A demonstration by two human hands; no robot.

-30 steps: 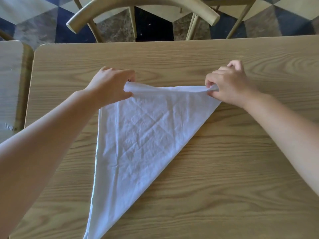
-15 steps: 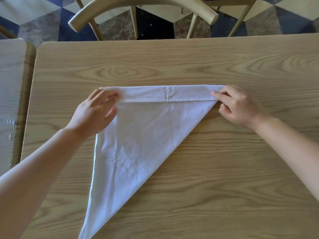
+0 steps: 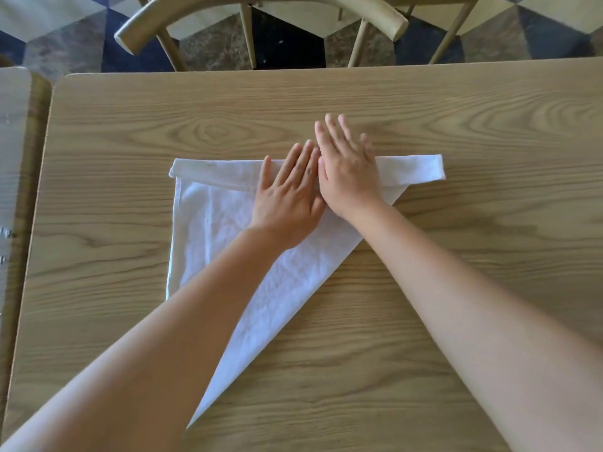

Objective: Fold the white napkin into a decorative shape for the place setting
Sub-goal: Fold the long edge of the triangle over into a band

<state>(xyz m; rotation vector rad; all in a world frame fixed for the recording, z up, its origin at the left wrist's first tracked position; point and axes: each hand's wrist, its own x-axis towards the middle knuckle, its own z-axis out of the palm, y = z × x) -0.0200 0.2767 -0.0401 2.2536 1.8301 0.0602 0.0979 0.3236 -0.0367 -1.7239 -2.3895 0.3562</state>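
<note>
The white napkin (image 3: 215, 223) lies flat on the wooden table (image 3: 456, 288) as a triangle, its point toward me and a narrow band folded over along its far edge. My left hand (image 3: 288, 194) and my right hand (image 3: 347, 168) rest side by side, palms down, on the middle of that folded band. Fingers of both hands are spread flat and hold nothing. My forearms cover part of the napkin's lower half.
A wooden chair (image 3: 261, 14) with a curved back stands beyond the table's far edge. A second table (image 3: 13, 158) abuts on the left. Patterned floor tiles show behind the chair.
Both hands let go of the napkin's far corners after laying the folded band down, then slid inward to the middle and flattened on the fold.
</note>
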